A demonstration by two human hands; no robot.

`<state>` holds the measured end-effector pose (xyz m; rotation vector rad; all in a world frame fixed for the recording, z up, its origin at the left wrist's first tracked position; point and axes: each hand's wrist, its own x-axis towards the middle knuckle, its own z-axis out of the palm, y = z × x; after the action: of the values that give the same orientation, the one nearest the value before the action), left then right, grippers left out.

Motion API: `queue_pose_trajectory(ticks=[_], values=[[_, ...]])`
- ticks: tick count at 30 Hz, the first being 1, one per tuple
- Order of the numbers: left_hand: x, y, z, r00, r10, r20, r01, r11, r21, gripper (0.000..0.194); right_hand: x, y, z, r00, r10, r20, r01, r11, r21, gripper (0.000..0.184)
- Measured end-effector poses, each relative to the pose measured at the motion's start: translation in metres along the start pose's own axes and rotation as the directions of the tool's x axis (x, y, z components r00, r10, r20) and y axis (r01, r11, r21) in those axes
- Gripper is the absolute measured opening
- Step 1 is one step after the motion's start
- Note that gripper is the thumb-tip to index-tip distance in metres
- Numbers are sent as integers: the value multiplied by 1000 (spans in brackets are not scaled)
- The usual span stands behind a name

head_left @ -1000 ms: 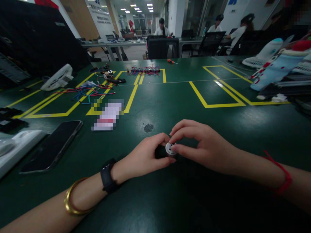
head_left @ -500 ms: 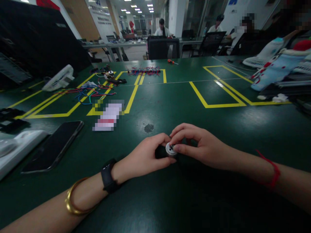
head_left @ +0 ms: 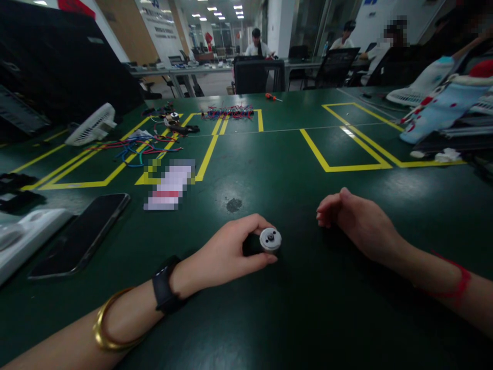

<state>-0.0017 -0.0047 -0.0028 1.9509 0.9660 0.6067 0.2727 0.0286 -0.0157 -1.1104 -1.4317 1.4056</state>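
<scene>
A small cylindrical metal motor, silver with a dark central shaft and small holes in its top face, stands upright on the green table. My left hand grips its sides between thumb and fingers. To the right and apart from the motor, my right hand hovers over the table, thumb up and fingers loosely bent. It is open, with nothing visible in it, though its palm is partly hidden.
A phone and a white power strip lie at the left. Beyond are a blurred-out paper, loose wires, a wire bundle and an orange screwdriver. A blue snowman-like item stands right. People sit in the background.
My right hand has let go of the motor's top and moved away to the right, leaving the top face uncovered. My left hand still holds the motor in nearly the same place.
</scene>
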Motion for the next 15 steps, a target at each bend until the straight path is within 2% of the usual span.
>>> queue_pose_trajectory(ticks=[2,15], values=[[0,1,0,1000,-6,3,6,1000,5,30,0,2,-2,1000,9,12,-10,1000,30,43],[-1,2,-2,999,-27,28,26,999,19,32,-6,-3,-1,998,-25,55,30,995,-98,39]])
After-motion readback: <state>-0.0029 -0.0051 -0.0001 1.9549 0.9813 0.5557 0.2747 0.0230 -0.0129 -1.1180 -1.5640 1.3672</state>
